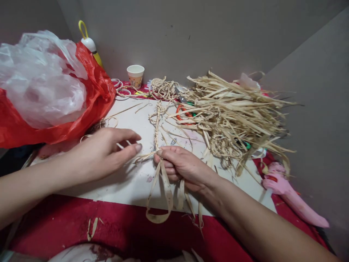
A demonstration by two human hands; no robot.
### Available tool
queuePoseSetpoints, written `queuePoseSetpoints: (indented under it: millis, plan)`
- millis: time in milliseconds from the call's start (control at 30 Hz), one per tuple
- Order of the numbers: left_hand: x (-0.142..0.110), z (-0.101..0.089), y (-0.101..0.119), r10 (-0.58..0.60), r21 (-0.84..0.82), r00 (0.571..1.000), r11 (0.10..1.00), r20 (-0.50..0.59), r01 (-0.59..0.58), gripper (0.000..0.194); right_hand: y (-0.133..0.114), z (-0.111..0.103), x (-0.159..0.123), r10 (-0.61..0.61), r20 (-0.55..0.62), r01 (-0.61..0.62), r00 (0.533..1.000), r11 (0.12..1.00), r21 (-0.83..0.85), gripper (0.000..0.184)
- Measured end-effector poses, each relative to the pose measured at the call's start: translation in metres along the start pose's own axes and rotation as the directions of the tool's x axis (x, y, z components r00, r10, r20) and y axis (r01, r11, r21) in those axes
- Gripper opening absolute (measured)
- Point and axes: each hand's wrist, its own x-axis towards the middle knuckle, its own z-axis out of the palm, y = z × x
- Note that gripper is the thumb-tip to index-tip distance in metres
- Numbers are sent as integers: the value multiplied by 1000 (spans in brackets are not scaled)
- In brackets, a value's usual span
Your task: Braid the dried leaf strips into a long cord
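A thin braid of dry straw [156,125] runs across the white board [131,120], away from me. My right hand [180,163] pinches its near end between thumb and fingers. Loose flat strands hang below the grip, and one bends into a loop [159,217] over the board's front edge. To the left, my left hand [114,145] hovers apart from the braid with nothing in it. Its fingers are slightly curled, thumb and forefinger apart. Short strand ends stick out leftward from the braid, near the left thumb.
A heap of dry straw leaves [240,105] lies at right, partly covering orange-handled scissors [183,113]. Behind are a coil of straw cord [165,88] and a paper cup [135,75]. Plastic bags [95,78] bulge at left. A pink glue gun [296,198] rests at far right.
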Motion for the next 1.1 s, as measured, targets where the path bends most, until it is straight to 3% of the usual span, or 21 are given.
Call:
queuePoseSetpoints:
  millis: [33,100,167,200,300,467,600,833,967,1100]
  plan:
    - [9,9,-1,-2,-46,998,999,55,4,26,0,0,0,-9,4,9,1000,1000,4,21]
    - [26,28,-5,20,-248,958,967,285,54,22,0,-1,0,-28,15,28,1000,1000,2,23]
    - [38,45,-9,4,-442,899,871,439,212,21,1,-1,0,-40,20,41,999,999,-20,25]
    - [41,51,-11,-6,-478,886,840,464,256,20,1,-2,0,-45,21,45,999,998,-37,24]
    - [44,60,-18,13,-494,910,843,416,214,17,2,-4,1,-47,14,49,999,991,-124,22]
    - [41,56,-21,26,-394,933,910,358,126,21,-1,-7,0,-90,4,84,996,915,-395,14]
    - [44,51,-21,45,-370,918,922,394,114,20,-6,-8,-2,-165,5,131,986,768,-627,18]
    - [50,53,-26,-20,-546,868,770,496,330,28,-5,-7,-4,-365,80,248,927,441,-863,24]
    - [49,57,-23,-82,-559,873,739,480,377,24,3,-6,-4,-416,86,205,905,251,-946,26]
    - [47,62,-23,-109,-539,895,765,431,353,23,8,-6,-6,-406,65,149,912,179,-972,29]
